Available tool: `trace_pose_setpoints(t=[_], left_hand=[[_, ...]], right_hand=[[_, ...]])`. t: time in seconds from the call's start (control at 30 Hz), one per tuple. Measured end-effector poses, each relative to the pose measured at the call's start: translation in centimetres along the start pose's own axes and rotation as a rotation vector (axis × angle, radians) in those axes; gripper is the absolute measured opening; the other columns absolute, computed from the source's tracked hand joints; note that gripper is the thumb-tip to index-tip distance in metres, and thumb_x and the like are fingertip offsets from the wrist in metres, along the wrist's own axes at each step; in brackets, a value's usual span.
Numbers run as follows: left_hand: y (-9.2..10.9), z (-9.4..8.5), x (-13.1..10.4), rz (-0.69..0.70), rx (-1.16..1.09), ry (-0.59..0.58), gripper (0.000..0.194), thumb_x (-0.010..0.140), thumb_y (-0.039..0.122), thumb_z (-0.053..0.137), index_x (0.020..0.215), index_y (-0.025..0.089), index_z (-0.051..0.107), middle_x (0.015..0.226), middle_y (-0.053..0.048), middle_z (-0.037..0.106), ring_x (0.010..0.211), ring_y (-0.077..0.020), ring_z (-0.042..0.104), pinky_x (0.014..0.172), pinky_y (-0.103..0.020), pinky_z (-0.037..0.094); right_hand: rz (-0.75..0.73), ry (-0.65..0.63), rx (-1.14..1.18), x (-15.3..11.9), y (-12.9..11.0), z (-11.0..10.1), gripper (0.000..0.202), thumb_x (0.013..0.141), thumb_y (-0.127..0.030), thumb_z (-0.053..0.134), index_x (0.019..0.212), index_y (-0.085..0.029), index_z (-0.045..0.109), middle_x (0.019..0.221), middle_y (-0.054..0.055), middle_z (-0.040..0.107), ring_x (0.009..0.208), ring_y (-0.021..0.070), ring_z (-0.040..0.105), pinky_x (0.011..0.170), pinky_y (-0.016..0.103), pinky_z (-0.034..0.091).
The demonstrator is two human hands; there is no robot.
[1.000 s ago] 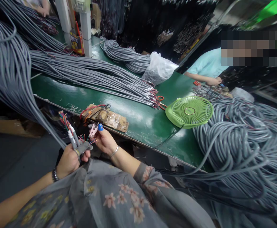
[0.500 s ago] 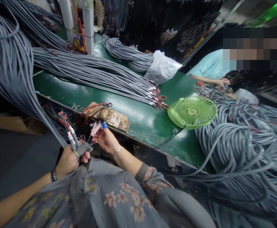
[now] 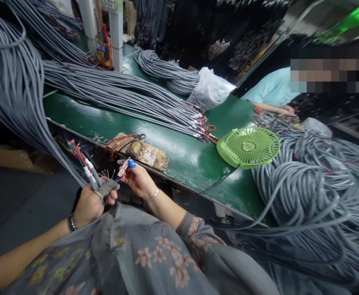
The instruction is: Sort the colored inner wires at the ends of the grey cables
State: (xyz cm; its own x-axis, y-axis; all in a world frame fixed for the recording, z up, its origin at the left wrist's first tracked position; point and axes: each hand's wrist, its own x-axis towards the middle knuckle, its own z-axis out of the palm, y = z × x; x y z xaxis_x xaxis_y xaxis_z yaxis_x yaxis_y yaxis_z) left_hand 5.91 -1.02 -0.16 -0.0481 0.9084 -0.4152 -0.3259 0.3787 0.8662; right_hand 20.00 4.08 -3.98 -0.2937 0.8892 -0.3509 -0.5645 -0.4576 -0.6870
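My left hand [image 3: 88,207] is closed around grey cables [image 3: 90,174], whose white-wrapped ends fan out into coloured wires [image 3: 76,150]. A grey cover [image 3: 107,187] wraps the thumb of that hand. Thin loose wires [image 3: 108,175] stick out between the two hands. Beside them, my right hand [image 3: 140,182] pinches a small pale pink piece [image 3: 123,168], perhaps a connector, at the tips of those wires. Blue covering [image 3: 131,164] sits on one of its fingertips. Whether the pale piece is joined to the wires I cannot tell.
A cardboard-and-tape block [image 3: 148,153] with red and black leads lies at the edge of the green table [image 3: 179,159]. Beyond it are bundled grey cables [image 3: 130,96], a green fan [image 3: 248,146], a plastic bag [image 3: 211,88] and a large cable heap [image 3: 314,192]. A co-worker [image 3: 271,88] works at the far right.
My right hand has turned slightly and brought the pale piece down against the loose wires. The cable ends in my left hand have tipped a little leftward.
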Motion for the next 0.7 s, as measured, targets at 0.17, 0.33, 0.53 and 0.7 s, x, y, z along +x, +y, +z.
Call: trace_pose_setpoints(t=[0.17,0.33,0.53,0.7], left_hand=[[-0.8,-0.7,0.4,0.011,0.055,-0.019,0.033,0.052,0.038,0.087,0.061,0.017,0.065,0.047,0.002,0.064,0.039,-0.0096,0.052,0.041,-0.021,0.041],[-1.2,-0.9,0.3,-0.006,0.232,-0.159,0.035,0.064,0.046,0.08,0.061,0.017,0.062,0.049,0.0,0.065,0.04,-0.0105,0.053,0.044,-0.023,0.041],[-1.9,-0.2,0.3,-0.053,0.214,-0.26,0.041,0.06,0.051,0.082,0.057,0.019,0.056,0.046,0.001,0.062,0.036,-0.01,0.05,0.039,-0.022,0.037],[-2.5,0.0,0.2,-0.042,0.198,-0.292,0.036,0.066,0.047,0.078,0.06,0.02,0.056,0.045,0.003,0.06,0.035,-0.0088,0.049,0.038,-0.02,0.035]], right_hand=[[0.067,-0.025,-0.065,-0.3,-0.4,0.1,0.049,0.077,-0.067,0.073,0.081,-0.018,0.067,0.075,0.0,0.066,0.062,0.0103,0.056,0.056,0.022,0.047],[0.069,-0.075,-0.238,-2.1,0.2,-0.2,0.057,0.055,-0.064,0.089,0.079,-0.018,0.065,0.067,-0.002,0.062,0.056,0.0091,0.05,0.053,0.022,0.042],[0.012,-0.049,-0.39,-3.5,0.2,-1.0,0.045,0.059,-0.052,0.091,0.073,-0.018,0.065,0.059,-0.005,0.056,0.051,0.0077,0.043,0.053,0.023,0.035],[-0.002,-0.009,-0.436,-4.1,0.3,-1.5,0.041,0.062,-0.048,0.091,0.069,-0.019,0.064,0.057,-0.006,0.053,0.053,0.0087,0.042,0.054,0.023,0.034]])
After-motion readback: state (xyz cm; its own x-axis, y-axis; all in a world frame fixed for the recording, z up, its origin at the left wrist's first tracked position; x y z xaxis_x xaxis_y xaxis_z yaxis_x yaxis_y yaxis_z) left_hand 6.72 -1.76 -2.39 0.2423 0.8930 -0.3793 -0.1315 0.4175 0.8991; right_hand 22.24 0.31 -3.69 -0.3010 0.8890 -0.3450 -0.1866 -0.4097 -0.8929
